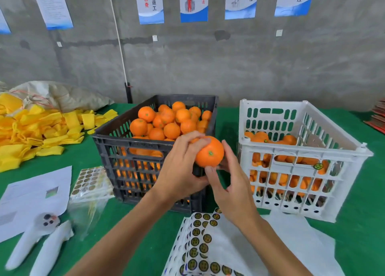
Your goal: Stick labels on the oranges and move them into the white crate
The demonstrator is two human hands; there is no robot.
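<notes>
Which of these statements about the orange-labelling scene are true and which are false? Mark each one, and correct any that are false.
1. The left hand grips an orange. True.
2. The black crate is empty. False: it is heaped with oranges.
3. The white crate stands to the right of the black crate. True.
4. The label sheets lie inside the white crate. False: they lie on the green table in front of the crates.
5. The right hand touches the held orange from below. True.
</notes>
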